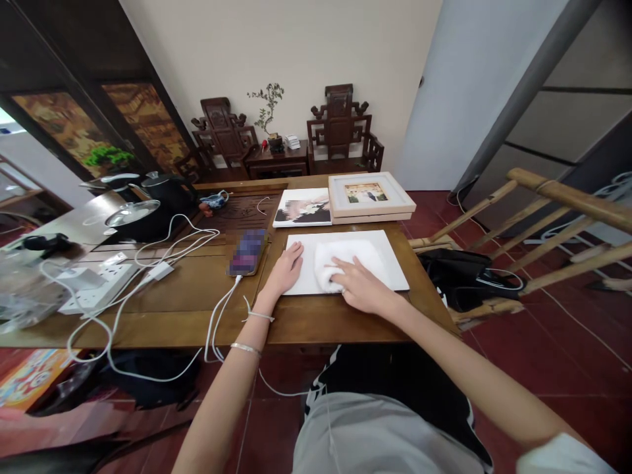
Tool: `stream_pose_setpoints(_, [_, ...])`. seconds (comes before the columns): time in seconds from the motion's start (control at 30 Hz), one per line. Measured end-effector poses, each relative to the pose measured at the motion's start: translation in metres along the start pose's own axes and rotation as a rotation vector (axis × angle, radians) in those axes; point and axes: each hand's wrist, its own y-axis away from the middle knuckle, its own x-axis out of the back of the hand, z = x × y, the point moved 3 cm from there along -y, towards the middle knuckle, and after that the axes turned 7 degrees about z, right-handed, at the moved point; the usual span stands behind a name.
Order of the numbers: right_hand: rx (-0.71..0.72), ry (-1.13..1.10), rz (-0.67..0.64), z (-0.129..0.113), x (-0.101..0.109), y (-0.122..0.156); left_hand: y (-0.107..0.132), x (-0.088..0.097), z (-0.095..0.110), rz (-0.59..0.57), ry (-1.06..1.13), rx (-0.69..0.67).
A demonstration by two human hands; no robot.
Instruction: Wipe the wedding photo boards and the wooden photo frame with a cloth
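A white rectangular board (390, 263) lies flat on the wooden table (197, 309) in front of me. My left hand (285, 270) rests flat on its left edge, fingers stretched out. My right hand (359, 284) lies palm down on a folded white cloth (340, 260) that sits on the board, fingers spread over the cloth's near end. Behind the board are a framed photo (370, 193) stacked on other frames and an unframed print (303, 207).
A phone (247, 252) on a white cable lies left of the board. Further left are a power strip (101, 283), tangled white cables and pots (133, 214). A bamboo chair (533, 237) with a black bag (464, 276) stands at the right. Carved chairs line the far wall.
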Motion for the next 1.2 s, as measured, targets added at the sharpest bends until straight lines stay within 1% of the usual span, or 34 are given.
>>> stream_pose_setpoints(0.1, [-0.028, 0.069, 0.024, 0.025, -0.001, -0.036, 0.000, 0.000, -0.001, -0.001, -0.007, -0.005])
stream_pose_setpoints(0.2, [-0.060, 0.104, 0.017, 0.045, -0.001, -0.067, 0.000, 0.001, -0.001, -0.005, -0.010, -0.012])
stream_pose_setpoints(0.3, [-0.098, 0.127, -0.006, 0.054, -0.003, -0.084, 0.000, 0.001, -0.001, -0.011, -0.012, -0.008])
stream_pose_setpoints(0.37, [-0.102, 0.153, -0.015, 0.053, -0.005, -0.085, 0.000, 0.001, -0.001, -0.012, -0.014, -0.003])
stream_pose_setpoints(0.43, [-0.090, 0.183, -0.027, 0.047, -0.007, -0.077, 0.000, 0.000, -0.001, -0.011, -0.015, -0.003])
stream_pose_setpoints(0.53, [-0.057, 0.224, -0.065, 0.028, -0.011, -0.053, 0.000, -0.001, -0.001, -0.004, -0.010, -0.009])
stream_pose_setpoints(0.77, [0.016, 0.195, -0.133, -0.036, -0.010, 0.022, 0.001, -0.001, 0.000, -0.004, -0.003, -0.014])
stream_pose_setpoints(0.83, [0.030, 0.180, -0.145, -0.049, -0.008, 0.033, 0.001, 0.000, 0.000, -0.024, -0.022, -0.018])
stream_pose_setpoints(0.9, [0.040, 0.163, -0.153, -0.053, -0.007, 0.034, 0.002, -0.001, 0.000, -0.063, -0.051, -0.025])
stream_pose_setpoints(1.0, [0.028, 0.150, -0.148, -0.045, -0.008, 0.016, 0.003, -0.002, -0.002, -0.120, -0.081, -0.043])
stream_pose_setpoints(1.2, [-0.009, 0.246, -0.107, -0.001, -0.017, -0.055, 0.003, -0.001, -0.003, -0.119, -0.070, -0.026])
